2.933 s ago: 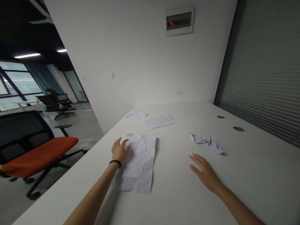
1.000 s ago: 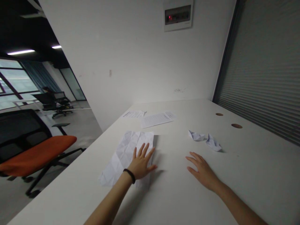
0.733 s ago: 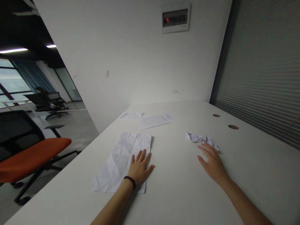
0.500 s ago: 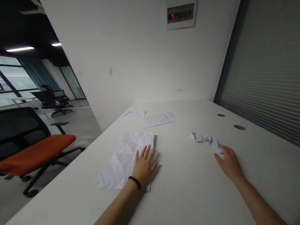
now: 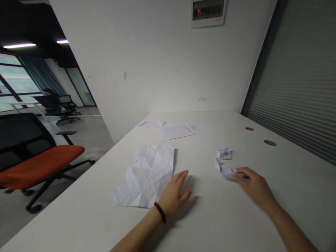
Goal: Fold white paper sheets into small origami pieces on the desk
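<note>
A creased white sheet [image 5: 147, 173] lies flat on the white table [image 5: 210, 217]. My left hand [image 5: 174, 194], with a black band at the wrist, hovers just right of the sheet's near corner, fingers stretched out and holding nothing. My right hand [image 5: 254, 185] pinches the near end of a folded paper piece [image 5: 225, 168]. A second small folded paper [image 5: 224, 153] sits just beyond it, apart from my fingers.
Two printed sheets [image 5: 178, 131] lie at the table's far side by the wall. Two round cable holes [image 5: 270, 142] are on the right near a ribbed shutter. An orange office chair [image 5: 39, 164] stands left of the table.
My left hand slid off the creased sheet to its right. My right hand reached the folded paper, took hold of one piece and drew it nearer, away from the other.
</note>
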Motion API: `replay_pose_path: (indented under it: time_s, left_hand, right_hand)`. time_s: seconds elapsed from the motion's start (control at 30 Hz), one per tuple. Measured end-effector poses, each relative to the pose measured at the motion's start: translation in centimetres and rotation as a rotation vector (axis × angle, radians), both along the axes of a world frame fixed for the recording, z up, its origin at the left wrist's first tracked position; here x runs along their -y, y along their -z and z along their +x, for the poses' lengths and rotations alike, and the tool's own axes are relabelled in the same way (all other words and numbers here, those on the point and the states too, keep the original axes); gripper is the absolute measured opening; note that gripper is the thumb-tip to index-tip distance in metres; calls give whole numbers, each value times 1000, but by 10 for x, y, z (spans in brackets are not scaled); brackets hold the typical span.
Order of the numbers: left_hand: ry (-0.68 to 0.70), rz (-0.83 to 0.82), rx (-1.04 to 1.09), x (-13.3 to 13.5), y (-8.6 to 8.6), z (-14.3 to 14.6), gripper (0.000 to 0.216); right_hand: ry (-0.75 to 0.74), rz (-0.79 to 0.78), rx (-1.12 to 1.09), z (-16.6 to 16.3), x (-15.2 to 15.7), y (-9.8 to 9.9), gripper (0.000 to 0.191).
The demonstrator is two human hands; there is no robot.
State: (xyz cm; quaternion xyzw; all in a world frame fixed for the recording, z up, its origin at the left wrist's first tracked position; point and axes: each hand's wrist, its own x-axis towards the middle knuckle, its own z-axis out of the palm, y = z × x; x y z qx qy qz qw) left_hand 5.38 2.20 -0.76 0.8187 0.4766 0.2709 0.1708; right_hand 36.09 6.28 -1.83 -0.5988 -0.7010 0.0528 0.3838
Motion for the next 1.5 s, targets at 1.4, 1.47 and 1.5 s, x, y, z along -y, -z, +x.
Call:
replay_pose_path:
  time_s: [1.4, 1.47, 1.5]
  left_hand:
    - [-15, -39, 74, -2, 18, 34, 47]
    - [-2, 54, -3, -1, 15, 34, 30]
    - [-1, 73, -33, 0, 13, 35, 24]
  right_hand:
    - [-384, -289, -314, -96, 27, 16, 27]
    - [-385, -192, -163, -94, 27, 15, 20]
    - [-390, -155, -110, -94, 27, 14, 17]
